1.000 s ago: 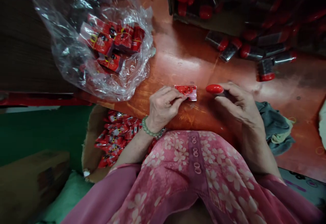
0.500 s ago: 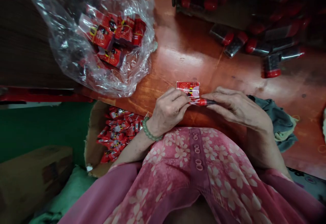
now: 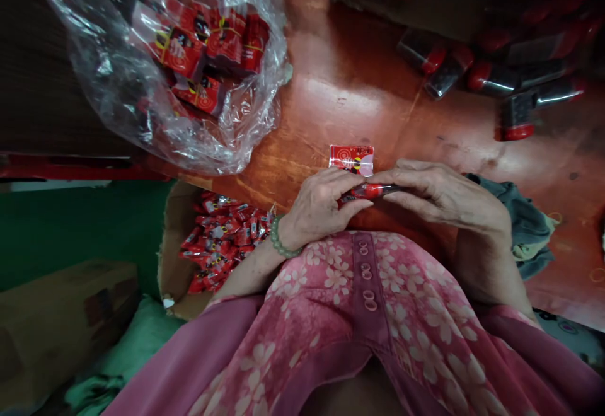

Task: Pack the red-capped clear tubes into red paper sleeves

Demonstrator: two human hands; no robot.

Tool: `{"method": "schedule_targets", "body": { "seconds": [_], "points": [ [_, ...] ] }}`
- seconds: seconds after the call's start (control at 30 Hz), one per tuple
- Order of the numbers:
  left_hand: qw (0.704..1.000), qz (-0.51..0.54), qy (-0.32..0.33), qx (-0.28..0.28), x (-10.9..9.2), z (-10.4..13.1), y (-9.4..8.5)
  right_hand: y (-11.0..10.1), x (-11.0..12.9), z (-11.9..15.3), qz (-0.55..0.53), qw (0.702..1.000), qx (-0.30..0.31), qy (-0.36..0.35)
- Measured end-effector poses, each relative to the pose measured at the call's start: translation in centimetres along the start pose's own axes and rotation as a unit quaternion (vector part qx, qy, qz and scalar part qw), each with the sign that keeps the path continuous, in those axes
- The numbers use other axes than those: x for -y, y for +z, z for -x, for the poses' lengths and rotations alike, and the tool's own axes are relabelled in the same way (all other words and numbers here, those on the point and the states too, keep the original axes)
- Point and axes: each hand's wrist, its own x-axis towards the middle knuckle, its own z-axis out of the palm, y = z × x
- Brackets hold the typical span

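Thumb and fingers of my left hand (image 3: 319, 205) are closed on a red printed plastic sleeve (image 3: 350, 198). Against it lies a small red-capped bottle (image 3: 377, 190), whose dark end is pinched by my right hand (image 3: 432, 190). How far the sleeve covers the bottle is hidden by my fingers. Flat on the table, just beyond my left fingertips, lies a red printed sleeve or small stack of them (image 3: 352, 159), partly covered by the hand.
A clear plastic bag (image 3: 258, 129) holds banded bundles of red sleeves (image 3: 177, 50). A cardboard box (image 3: 177, 239) at lower left contains many red-wrapped pieces (image 3: 227, 236). Red-capped dark bottles (image 3: 515, 116) lie at upper right. A dark green cloth (image 3: 524, 214) sits beside my right wrist.
My left fingers have shifted right and opened out along the sleeve, closer to my right hand, showing more of it. The right hand keeps its pinch on the bottle. The view has moved slightly.
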Motion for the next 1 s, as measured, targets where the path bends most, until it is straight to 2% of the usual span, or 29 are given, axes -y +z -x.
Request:
{"method": "schedule_targets", "body": {
  "seconds": [0.17,0.27,0.37,0.53,0.6,0.77,0.83,0.87,0.93,1.0],
  "points": [
    [0.997,0.062,-0.04,-0.002,-0.1,-0.2,0.6,-0.2,0.1,0.0,-0.004,1.0,0.0,0.006],
    [0.993,0.1,-0.061,-0.005,-0.2,-0.6,1.0,-0.1,0.5,0.1,0.032,0.999,-0.002,0.009],
    [0.992,0.092,-0.078,-0.026,-0.3,-0.8,1.1,0.3,1.0,0.1,0.071,0.997,-0.023,0.014],
    [0.993,0.081,-0.08,-0.02,-0.6,-1.3,0.0,0.4,1.1,-0.4,0.0,0.999,-0.029,-0.025],
    [0.99,0.103,-0.095,0.012,-0.7,-1.6,-0.8,0.3,1.0,-0.5,-0.031,0.999,-0.032,-0.017],
    [0.966,0.165,-0.124,0.158,-0.7,-2.5,-2.3,0.6,0.7,-0.3,-0.095,0.995,-0.009,-0.003],
    [0.956,0.188,-0.142,0.175,-0.6,-2.5,-2.8,1.0,0.4,-0.2,-0.137,0.99,-0.014,-0.002],
    [0.953,0.206,-0.157,0.158,-0.5,-2.4,-2.9,1.3,0.3,-0.2,-0.159,0.987,-0.028,0.002],
    [0.94,0.275,-0.187,0.079,-0.1,-2.0,-3.1,2.0,0.2,-0.4,-0.202,0.976,-0.075,0.013],
    [0.904,0.377,-0.199,-0.007,0.4,-1.4,-2.9,2.7,0.2,-0.7,-0.249,0.96,-0.123,0.026]
  ]
}}
